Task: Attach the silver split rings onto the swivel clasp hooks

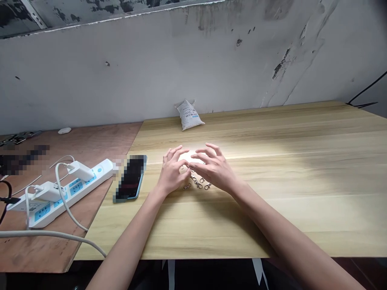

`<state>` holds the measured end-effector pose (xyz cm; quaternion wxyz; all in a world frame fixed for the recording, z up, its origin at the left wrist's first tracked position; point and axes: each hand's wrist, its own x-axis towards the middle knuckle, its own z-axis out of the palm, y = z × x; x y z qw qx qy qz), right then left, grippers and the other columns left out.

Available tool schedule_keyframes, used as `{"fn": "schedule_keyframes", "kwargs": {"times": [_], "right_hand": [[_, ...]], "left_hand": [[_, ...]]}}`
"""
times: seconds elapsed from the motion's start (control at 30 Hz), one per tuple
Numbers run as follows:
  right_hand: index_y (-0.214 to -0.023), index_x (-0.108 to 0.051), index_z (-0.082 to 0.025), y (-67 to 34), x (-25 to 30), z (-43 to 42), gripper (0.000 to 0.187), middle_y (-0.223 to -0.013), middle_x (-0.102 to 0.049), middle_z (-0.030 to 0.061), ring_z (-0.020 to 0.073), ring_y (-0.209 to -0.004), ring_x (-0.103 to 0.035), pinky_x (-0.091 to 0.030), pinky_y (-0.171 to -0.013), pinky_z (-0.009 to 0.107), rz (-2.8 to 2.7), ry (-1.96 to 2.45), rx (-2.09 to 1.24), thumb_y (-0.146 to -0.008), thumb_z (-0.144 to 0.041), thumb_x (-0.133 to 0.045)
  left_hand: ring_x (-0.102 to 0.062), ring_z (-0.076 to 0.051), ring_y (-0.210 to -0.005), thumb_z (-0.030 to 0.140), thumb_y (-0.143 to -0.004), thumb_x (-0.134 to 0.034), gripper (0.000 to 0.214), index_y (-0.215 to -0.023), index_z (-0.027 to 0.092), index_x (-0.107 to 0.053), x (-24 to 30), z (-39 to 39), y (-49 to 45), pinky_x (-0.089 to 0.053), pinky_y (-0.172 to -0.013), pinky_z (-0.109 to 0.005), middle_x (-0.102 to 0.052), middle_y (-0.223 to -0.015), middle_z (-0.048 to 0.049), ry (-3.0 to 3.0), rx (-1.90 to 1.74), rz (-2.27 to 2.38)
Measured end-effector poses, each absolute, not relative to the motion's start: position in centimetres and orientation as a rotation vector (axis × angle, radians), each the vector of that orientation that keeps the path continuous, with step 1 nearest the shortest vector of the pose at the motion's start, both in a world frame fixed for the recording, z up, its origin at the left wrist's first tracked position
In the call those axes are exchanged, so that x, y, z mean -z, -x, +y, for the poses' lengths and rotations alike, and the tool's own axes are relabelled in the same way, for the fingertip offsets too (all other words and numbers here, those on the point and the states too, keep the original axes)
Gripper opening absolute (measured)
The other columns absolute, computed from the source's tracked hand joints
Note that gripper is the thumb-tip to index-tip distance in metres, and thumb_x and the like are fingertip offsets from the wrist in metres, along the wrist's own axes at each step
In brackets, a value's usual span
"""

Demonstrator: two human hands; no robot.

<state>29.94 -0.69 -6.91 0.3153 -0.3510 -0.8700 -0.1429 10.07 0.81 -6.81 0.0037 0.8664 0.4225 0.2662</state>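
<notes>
Above the wooden tabletop, my left hand [172, 172] and my right hand [214, 166] meet at the fingertips. My left thumb and index finger are pinched around a small metal clasp, mostly hidden by the fingers. The right thumb and index finger close in at the same spot; what they grip is too small to make out. The other fingers of both hands are raised and curved. Under and between the hands lie several metal lobster clasps [198, 184], some partly covered by the right hand.
A phone [130, 179] lies left of my hands. Farther left, a white power strip [72, 193] with plugged-in chargers rests on a reddish-brown board [90, 139], cables trailing forward. A packed plastic bag [189, 115] stands near the wall [145, 68].
</notes>
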Motion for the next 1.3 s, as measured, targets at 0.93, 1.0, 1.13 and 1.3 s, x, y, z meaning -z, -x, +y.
{"fn": "schedule_keyframes", "kwargs": {"times": [0.93,1.0,1.13,1.3], "right_hand": [[-0.092,-0.074,-0.024,-33.9,8.6,1.4,0.017,-0.104,-0.067,0.0082,0.0264,-0.102,-0.055,-0.041,-0.09,0.046,-2.222,1.332,0.037,-0.089,-0.023,-0.057],[-0.095,-0.074,-0.025,-34.5,8.6,1.5,0.017,-0.106,-0.067,0.008,0.0264,-0.102,-0.055,-0.042,-0.086,0.044,-2.272,1.308,-0.031,-0.087,-0.022,-0.059],[-0.102,-0.073,-0.026,-34.8,8.5,1.4,0.019,-0.111,-0.065,0.0084,0.0267,-0.104,-0.054,-0.043,-0.085,0.044,-2.34,1.279,-0.11,-0.089,-0.031,-0.06],[-0.088,-0.073,-0.024,-34.0,8.6,1.5,0.011,-0.104,-0.065,0.0078,0.0263,-0.101,-0.055,-0.042,-0.086,0.044,-2.361,1.317,-0.056,-0.088,-0.031,-0.064]], "left_hand": [[-0.046,-0.029,-0.127,0.03,-0.09,-0.058,0.014,-0.086,0.024,-0.07,7.6,1.3,-9.3,-0.037,-0.104,-0.051,-0.058,-0.129,-0.0066,-2.698,-0.595,1.198],[-0.046,-0.028,-0.127,0.028,-0.089,-0.058,0.015,-0.08,0.023,-0.069,7.5,1.3,-9.1,-0.037,-0.104,-0.05,-0.059,-0.127,-0.0063,-2.699,-0.623,1.193],[-0.047,-0.027,-0.127,0.027,-0.089,-0.058,0.014,-0.082,0.023,-0.068,7.4,1.3,-9.0,-0.037,-0.104,-0.048,-0.059,-0.126,-0.0061,-2.699,-0.639,1.214],[-0.048,-0.026,-0.125,0.025,-0.09,-0.057,0.012,-0.084,0.023,-0.068,7.4,1.3,-9.1,-0.037,-0.103,-0.048,-0.059,-0.126,-0.0063,-2.713,-0.652,1.212]]}}
